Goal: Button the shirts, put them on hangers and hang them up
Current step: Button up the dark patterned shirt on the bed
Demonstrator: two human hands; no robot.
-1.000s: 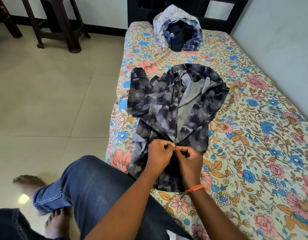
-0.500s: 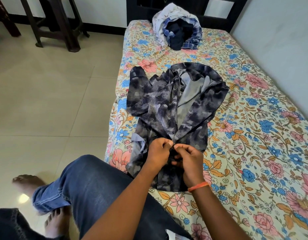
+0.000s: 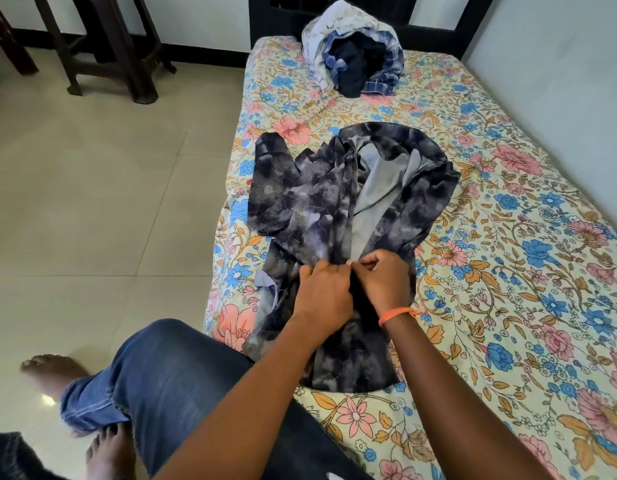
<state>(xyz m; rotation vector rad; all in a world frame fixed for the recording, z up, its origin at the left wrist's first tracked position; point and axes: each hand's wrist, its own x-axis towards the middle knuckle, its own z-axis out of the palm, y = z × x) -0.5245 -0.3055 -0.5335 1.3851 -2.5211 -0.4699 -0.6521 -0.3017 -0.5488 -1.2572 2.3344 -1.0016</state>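
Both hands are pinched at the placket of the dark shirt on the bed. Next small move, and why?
Probably finish this button, then shift both hands up the front edges. The left hand and right hand pinch the dark patterned shirt at mid-front, and above them it gapes open, showing its pale lining.

Floral-sheeted bed (image 3: 507,258) carries a dark patterned shirt (image 3: 320,209) (front open) and clothes pile (image 3: 355,60).

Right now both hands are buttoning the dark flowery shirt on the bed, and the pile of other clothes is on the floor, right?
Not quite. The left hand and right hand do pinch the dark shirt on the bed, but the head view shows the clothes pile on the bed's far end, not the floor.
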